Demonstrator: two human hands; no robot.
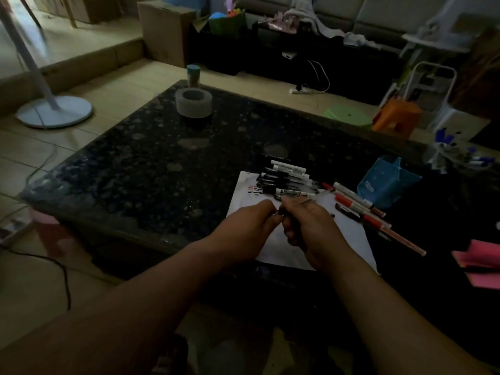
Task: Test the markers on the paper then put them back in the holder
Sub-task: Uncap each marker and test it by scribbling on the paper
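Over the white paper, my right hand grips a thin clear pen whose shaft sticks out up and to the right. My left hand pinches the pen's dark end, probably its cap, right where the two hands meet. Short red and black test strokes mark the paper's far left part. A row of black markers lies along the paper's far edge. Red markers and pens lie to the right. The blue holder stands at the far right, beyond them.
The dark speckled table carries a grey tape roll and a teal-lidded cup at its far end. Pink paper lies at the right edge. A fan base, stools and boxes stand on the floor around.
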